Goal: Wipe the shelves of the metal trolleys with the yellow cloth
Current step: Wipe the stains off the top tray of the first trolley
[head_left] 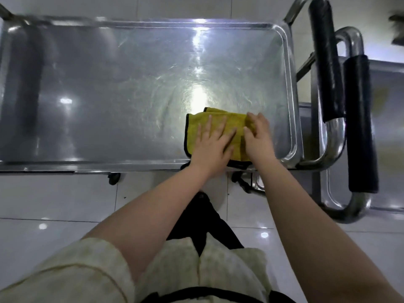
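Note:
A folded yellow cloth [196,127] with a dark border lies on the near right part of the top shelf [109,88] of a metal trolley. My left hand [213,145] presses flat on the cloth, fingers straight and spread. My right hand [259,136] sits at the cloth's right end, its fingers curled over a bunched fold of the fabric. The cloth's near edge hangs slightly over the shelf's front rim. The shelf surface shows swirled wipe marks and glare from a light.
A second metal trolley [389,132] stands to the right, its black-padded handle [360,123] close beside the first trolley's padded handle [325,60]. A castor wheel [113,178] shows under the front rim. White glossy floor tiles [54,200] surround everything.

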